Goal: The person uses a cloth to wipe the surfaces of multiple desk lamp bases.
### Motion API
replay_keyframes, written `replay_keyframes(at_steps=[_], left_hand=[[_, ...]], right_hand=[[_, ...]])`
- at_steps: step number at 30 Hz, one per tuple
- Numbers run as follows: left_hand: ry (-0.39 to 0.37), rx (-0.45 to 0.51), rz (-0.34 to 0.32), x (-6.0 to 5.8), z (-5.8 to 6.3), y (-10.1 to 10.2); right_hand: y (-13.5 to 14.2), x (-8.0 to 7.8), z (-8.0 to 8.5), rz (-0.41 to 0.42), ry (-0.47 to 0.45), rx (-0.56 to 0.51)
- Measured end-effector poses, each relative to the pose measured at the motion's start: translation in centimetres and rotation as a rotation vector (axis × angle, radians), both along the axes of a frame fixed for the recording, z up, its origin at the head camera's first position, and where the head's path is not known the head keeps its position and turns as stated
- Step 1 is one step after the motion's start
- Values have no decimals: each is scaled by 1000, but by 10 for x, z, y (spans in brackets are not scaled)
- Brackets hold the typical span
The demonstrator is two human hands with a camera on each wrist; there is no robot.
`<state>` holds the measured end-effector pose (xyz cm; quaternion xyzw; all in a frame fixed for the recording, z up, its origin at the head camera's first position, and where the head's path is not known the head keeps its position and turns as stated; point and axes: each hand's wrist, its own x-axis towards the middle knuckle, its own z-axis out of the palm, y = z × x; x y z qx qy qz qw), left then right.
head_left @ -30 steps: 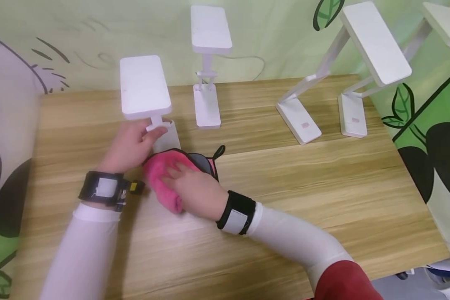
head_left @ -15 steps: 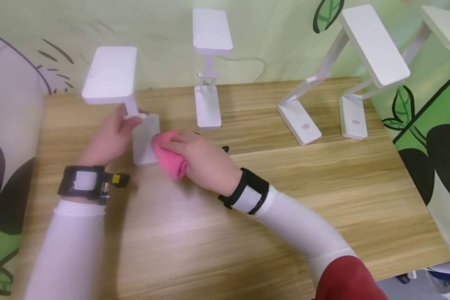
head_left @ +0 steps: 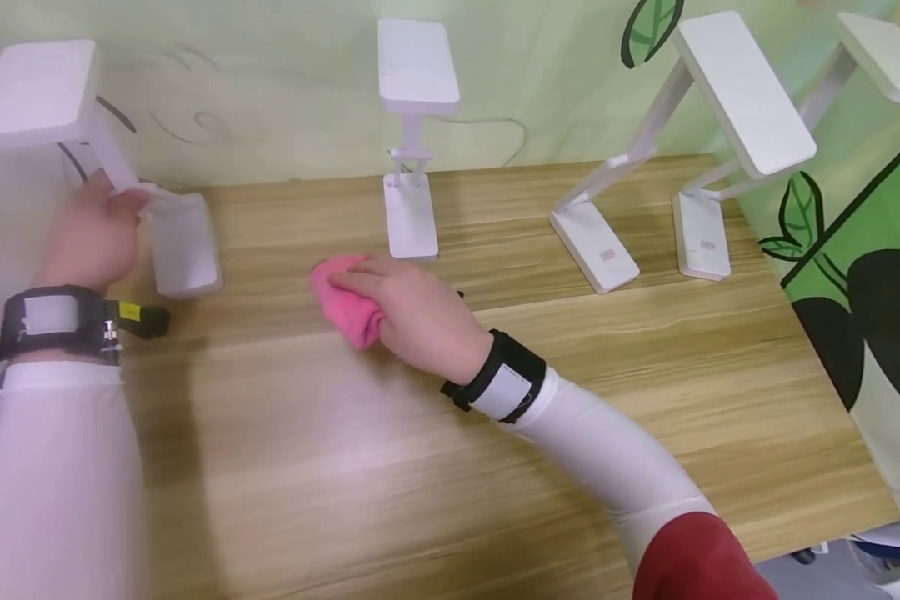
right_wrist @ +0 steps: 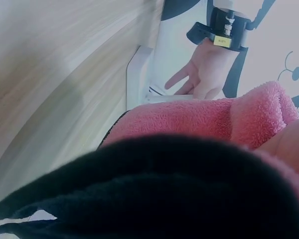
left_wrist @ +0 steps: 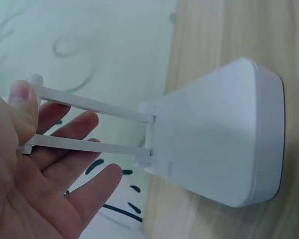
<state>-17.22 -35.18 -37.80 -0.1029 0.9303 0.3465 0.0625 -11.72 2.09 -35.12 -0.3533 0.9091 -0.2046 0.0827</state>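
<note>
At the far left of the head view, my left hand (head_left: 93, 229) grips a white desk lamp (head_left: 186, 246) by the hinge of its folding arm. The left wrist view has my thumb on that hinge, fingers behind the two thin struts (left_wrist: 89, 145), and the lamp's base (left_wrist: 214, 134) at or just over the wood. My right hand (head_left: 427, 317) holds a folded pink cloth (head_left: 348, 304) on the table, left of centre. Up close in the right wrist view, the fluffy pink cloth (right_wrist: 189, 117) has a dark grey side (right_wrist: 154, 194).
Several more white lamps stand along the back: one in the middle (head_left: 411, 217), one at the right (head_left: 596, 246), another beyond it (head_left: 701, 236). A thin cable (head_left: 521, 137) runs at the wall behind. The wooden table (head_left: 390, 500) ends at the painted wall.
My left hand has carried the lamp leftward and back, away from the cloth. My right hand has drawn the cloth off the lamp's base and now keeps it on the table.
</note>
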Motion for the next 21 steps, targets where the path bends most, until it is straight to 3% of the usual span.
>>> replay_keyframes(at_steps=[10, 21], left_hand=[[-28, 4, -15, -6, 4, -15], [-63, 104, 23, -4, 5, -16]], right_hand=[[1, -1, -3, 25, -28, -68], [5, -3, -7, 19, -47, -78]])
